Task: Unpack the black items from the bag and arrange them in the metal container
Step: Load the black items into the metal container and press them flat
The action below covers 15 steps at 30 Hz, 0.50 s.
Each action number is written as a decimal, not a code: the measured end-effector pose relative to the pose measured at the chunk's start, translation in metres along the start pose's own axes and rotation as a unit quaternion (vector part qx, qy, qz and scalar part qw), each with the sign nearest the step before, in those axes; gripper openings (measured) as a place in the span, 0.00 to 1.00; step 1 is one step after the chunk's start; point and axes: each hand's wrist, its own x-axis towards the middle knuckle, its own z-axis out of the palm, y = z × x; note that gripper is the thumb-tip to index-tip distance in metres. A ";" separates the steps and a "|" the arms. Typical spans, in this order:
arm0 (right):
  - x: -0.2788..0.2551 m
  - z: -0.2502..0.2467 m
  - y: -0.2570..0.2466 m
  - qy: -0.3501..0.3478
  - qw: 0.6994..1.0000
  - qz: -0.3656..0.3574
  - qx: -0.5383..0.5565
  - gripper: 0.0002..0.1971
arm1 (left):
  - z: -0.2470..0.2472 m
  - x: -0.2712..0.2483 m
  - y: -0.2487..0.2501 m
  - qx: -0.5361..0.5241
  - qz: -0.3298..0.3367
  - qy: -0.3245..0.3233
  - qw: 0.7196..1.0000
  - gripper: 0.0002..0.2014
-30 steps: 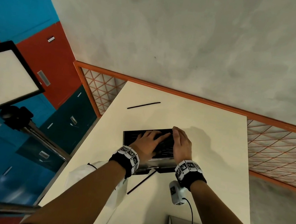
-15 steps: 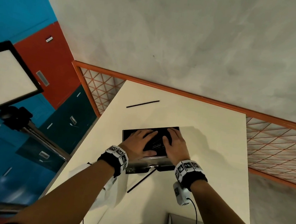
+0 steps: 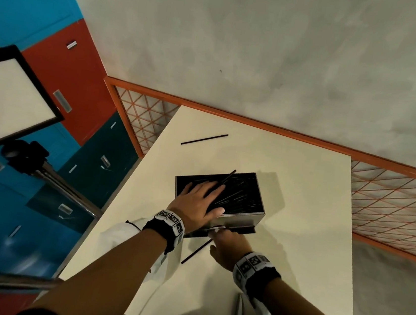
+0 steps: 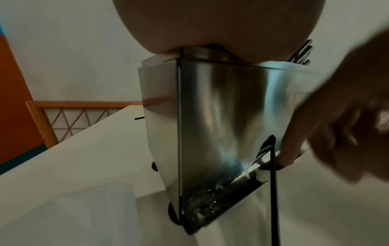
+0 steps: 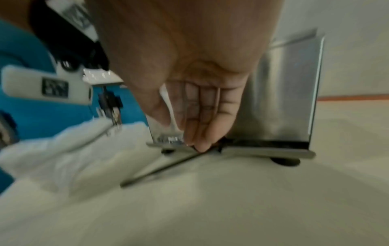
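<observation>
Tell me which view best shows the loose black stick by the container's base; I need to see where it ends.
The head view: the whole stick lies on the table, leading to the right hand. Right wrist shows it blurred; left wrist shows it partly, running out of frame.

**Both Hands at Work, One High, One Low**

The left hand lies flat, fingers spread and straight, palm pressing down. The right hand sits lower and nearer the body, fingers held together and pointing downward, tips touching down. Both forearms reach forward, banded at the wrists.
</observation>
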 end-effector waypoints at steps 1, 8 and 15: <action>0.003 0.005 0.003 -0.027 0.999 0.003 -0.022 0.18 | -0.001 0.000 0.001 -0.001 -0.002 0.003 1.000 0.34; 0.018 0.021 0.015 -0.021 0.997 0.009 -0.081 0.18 | -0.003 -0.001 0.001 -0.012 -0.001 0.008 1.000 0.34; 0.021 0.015 0.012 -0.041 0.991 -0.015 -0.129 0.15 | 0.000 0.000 0.000 -0.020 -0.008 0.004 1.000 0.39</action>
